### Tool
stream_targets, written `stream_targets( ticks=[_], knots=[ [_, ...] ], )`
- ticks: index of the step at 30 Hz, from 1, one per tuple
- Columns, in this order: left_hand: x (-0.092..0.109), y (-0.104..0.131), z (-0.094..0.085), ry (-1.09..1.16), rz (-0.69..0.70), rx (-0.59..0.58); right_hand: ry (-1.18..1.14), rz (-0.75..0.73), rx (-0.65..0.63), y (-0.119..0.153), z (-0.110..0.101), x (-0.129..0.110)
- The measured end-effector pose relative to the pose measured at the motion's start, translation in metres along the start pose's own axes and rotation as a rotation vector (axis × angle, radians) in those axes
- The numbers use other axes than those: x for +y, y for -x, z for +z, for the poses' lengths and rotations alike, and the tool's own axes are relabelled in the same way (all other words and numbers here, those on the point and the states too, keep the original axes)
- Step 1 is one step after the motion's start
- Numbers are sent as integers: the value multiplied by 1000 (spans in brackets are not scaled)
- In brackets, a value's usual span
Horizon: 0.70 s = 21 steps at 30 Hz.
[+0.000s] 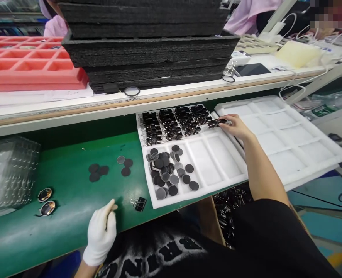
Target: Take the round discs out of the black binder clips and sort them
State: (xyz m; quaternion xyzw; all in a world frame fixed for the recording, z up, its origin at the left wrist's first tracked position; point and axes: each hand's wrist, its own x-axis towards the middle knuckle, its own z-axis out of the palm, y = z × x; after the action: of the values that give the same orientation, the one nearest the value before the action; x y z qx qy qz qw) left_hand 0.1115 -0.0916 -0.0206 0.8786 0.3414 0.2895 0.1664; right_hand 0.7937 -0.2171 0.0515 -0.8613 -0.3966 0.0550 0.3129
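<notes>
Evidently the right hand (237,126) grasps black binder clips (214,123) at its fingertips, how many I cannot tell, above one white tray (214,158). Left of that hand, clip rows (171,122) fill the tray's far part in four columns, too crowded to count; nearer the body, heaped discs (158,163) overlap past counting. Another white tray (289,133) lies to its right. The gloved left hand (100,233) is released, loosely bent over the green table (69,231): one loose clip (140,204) just right, six dark discs (104,170) beyond in two threes, two round framed pieces (48,208) leftward.
</notes>
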Motion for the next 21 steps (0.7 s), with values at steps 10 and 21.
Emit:
stream_targets(
  ticks=[10,21],
  knots=[
    [3,-6,2,-8,-42,-43,71,-34,-45,-17,42,-1],
    [-41,-13,-27,-244,-220,199,-7,-379,-610,125,37,-120]
  ],
)
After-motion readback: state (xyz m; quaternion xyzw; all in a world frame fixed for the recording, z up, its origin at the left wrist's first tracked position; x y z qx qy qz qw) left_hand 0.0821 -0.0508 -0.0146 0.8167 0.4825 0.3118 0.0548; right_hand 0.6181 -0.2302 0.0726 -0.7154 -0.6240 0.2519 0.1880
